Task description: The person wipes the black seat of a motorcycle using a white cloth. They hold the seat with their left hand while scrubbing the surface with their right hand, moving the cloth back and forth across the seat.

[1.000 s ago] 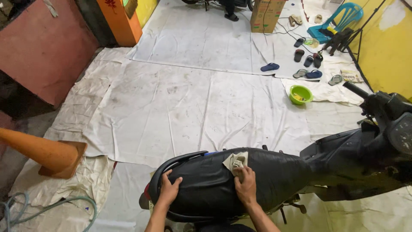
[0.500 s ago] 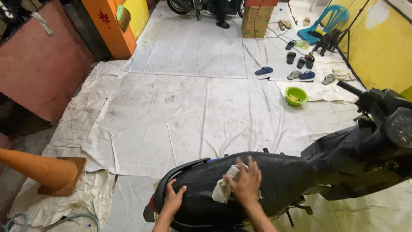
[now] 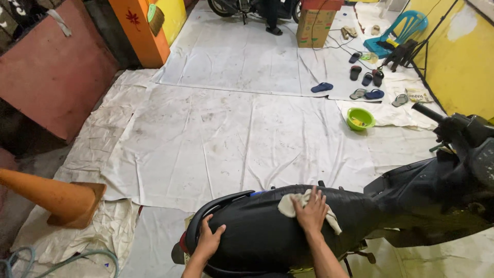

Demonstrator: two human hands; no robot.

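Observation:
A black scooter [image 3: 411, 201] stands across the bottom of the head view, its handlebar at the right. My right hand [image 3: 311, 211] presses a pale cloth [image 3: 288, 204] flat onto the middle of the black seat [image 3: 257, 231]. The cloth shows on both sides of the hand. My left hand [image 3: 207, 241] rests with spread fingers on the rear end of the seat, beside the black grab rail [image 3: 216, 206]. It holds nothing.
White sheets [image 3: 231, 134] cover the floor. An orange cone [image 3: 49, 195] lies at the left, with a hose [image 3: 77, 260] near it. A green bowl [image 3: 360, 119], several sandals [image 3: 365, 80], a cardboard box [image 3: 315, 23] and a blue chair [image 3: 401, 31] are farther back.
My right hand has slid the cloth along the seat from the far edge toward the middle. The left hand has shifted slightly back on the seat's rear.

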